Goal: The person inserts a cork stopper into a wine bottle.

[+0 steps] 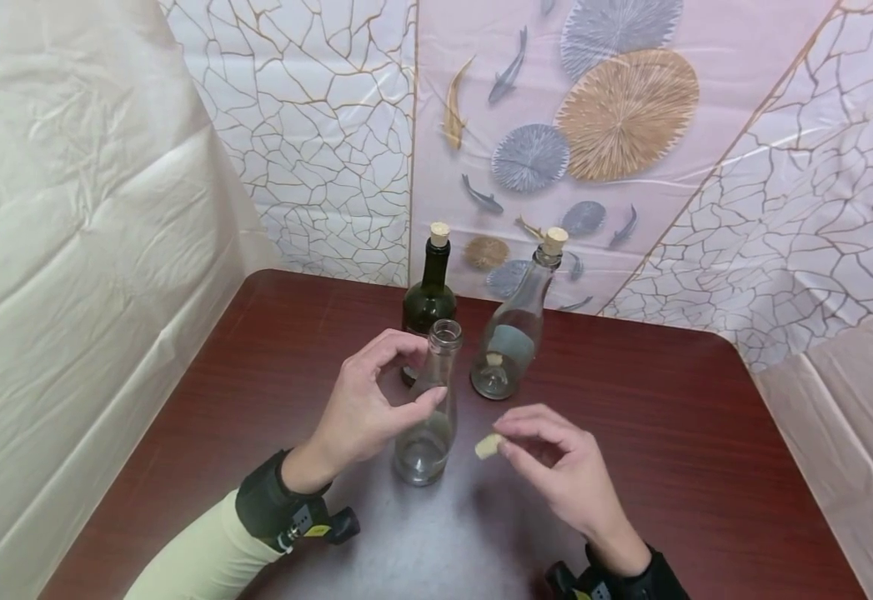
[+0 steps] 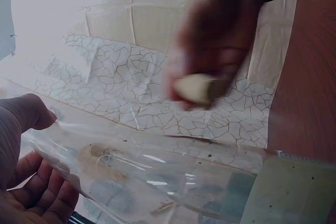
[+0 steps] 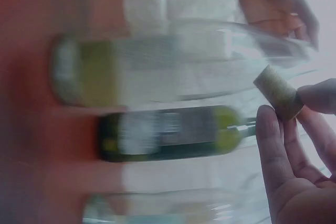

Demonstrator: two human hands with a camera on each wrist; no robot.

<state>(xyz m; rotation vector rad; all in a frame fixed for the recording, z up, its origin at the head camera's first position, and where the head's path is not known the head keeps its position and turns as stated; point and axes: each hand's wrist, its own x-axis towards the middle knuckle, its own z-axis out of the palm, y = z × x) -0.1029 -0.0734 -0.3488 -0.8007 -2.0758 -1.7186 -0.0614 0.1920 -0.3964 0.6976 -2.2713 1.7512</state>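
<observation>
A clear glass bottle with an uncorked mouth stands upright on the table. My left hand holds it about the neck, thumb on the near side and fingers curled behind. In the left wrist view, that bottle stretches sideways from the left hand. To the right of the bottle and apart from it, my right hand pinches a cork between thumb and fingertips. The cork shows its full length in the right wrist view, held tilted, with the right hand at one end.
Behind stand a dark green bottle and another clear bottle, each with a cork in its mouth. A loose cork shows low inside that clear bottle. Patterned cloth hangs behind the brown table.
</observation>
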